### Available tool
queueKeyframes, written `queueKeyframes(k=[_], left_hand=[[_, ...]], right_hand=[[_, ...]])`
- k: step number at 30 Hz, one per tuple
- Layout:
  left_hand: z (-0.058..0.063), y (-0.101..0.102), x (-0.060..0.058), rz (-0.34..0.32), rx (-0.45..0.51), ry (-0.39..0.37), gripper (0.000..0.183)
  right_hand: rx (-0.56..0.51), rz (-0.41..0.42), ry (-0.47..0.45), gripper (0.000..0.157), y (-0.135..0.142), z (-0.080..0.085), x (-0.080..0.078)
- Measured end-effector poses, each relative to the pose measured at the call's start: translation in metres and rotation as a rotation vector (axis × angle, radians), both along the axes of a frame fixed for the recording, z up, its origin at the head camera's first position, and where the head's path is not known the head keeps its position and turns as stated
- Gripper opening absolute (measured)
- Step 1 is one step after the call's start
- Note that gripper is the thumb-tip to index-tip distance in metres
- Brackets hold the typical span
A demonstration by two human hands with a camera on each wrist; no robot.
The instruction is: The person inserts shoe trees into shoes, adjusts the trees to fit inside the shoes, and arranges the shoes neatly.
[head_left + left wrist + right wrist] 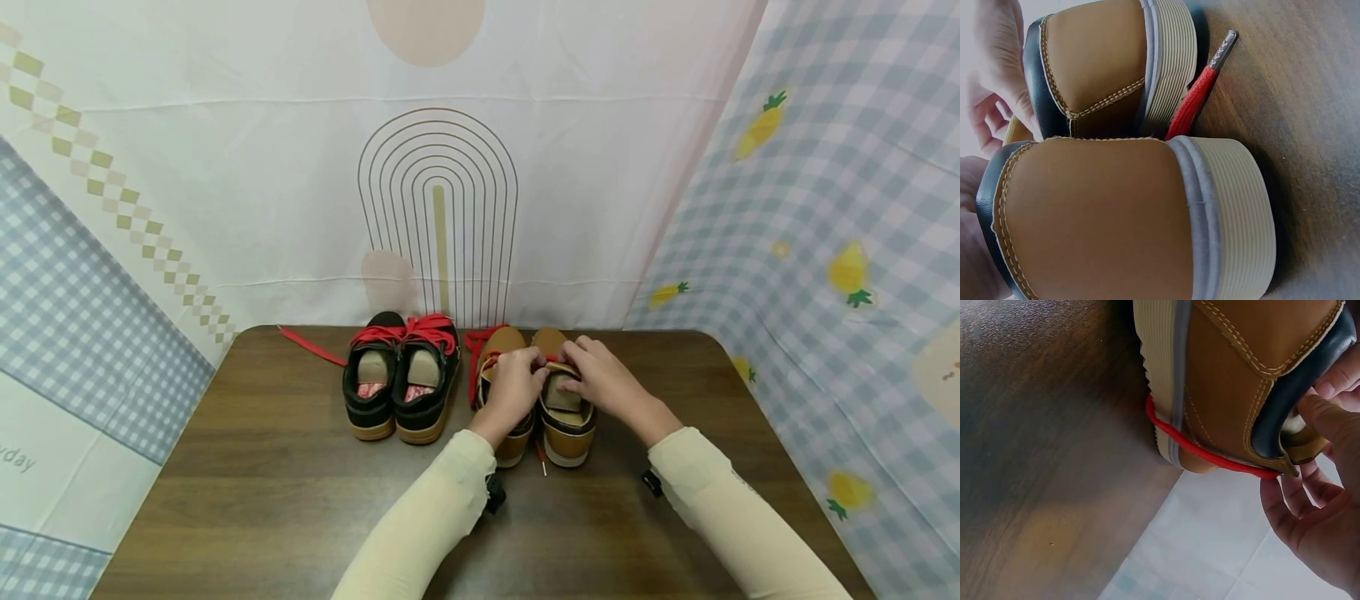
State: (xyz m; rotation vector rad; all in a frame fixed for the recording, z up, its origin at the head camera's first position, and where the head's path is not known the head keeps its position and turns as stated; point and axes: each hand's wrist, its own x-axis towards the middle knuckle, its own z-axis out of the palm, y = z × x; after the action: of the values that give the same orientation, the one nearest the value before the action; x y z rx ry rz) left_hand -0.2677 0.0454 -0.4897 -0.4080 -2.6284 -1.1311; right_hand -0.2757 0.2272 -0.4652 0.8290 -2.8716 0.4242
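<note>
In the head view two tan shoes stand side by side, the left one (512, 452) and the right one (567, 446), heels toward me. My right hand (611, 383) pinches the eyelet edge of the right shoe, thumb inside the opening and fingers outside. A red shoelace (1210, 456) runs up that shoe's side to those fingertips in the right wrist view. My left hand (513, 387) reaches over the left tan shoe, fingers bent, its fingertips (1338, 378) at the right shoe's opening; what they hold is hidden. A lace end (1200, 94) with a metal tip lies between the heels.
Left of the tan pair, two black shoes (420, 417) with red laces stand together. One loose lace (311, 346) stretches left from them across the brown wooden table (300, 517). More red lace (474, 342) lies beside the left tan shoe. A printed cloth (300, 208) hangs behind.
</note>
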Motion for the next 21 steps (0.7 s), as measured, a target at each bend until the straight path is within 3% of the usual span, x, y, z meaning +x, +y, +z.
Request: queueKeyframes(k=[21], left_hand=[[0.000, -0.001, 0.000, -0.025, 0.026, -0.030, 0.006]], right_hand=[[0.058, -0.059, 0.070, 0.039, -0.005, -0.011, -0.002]])
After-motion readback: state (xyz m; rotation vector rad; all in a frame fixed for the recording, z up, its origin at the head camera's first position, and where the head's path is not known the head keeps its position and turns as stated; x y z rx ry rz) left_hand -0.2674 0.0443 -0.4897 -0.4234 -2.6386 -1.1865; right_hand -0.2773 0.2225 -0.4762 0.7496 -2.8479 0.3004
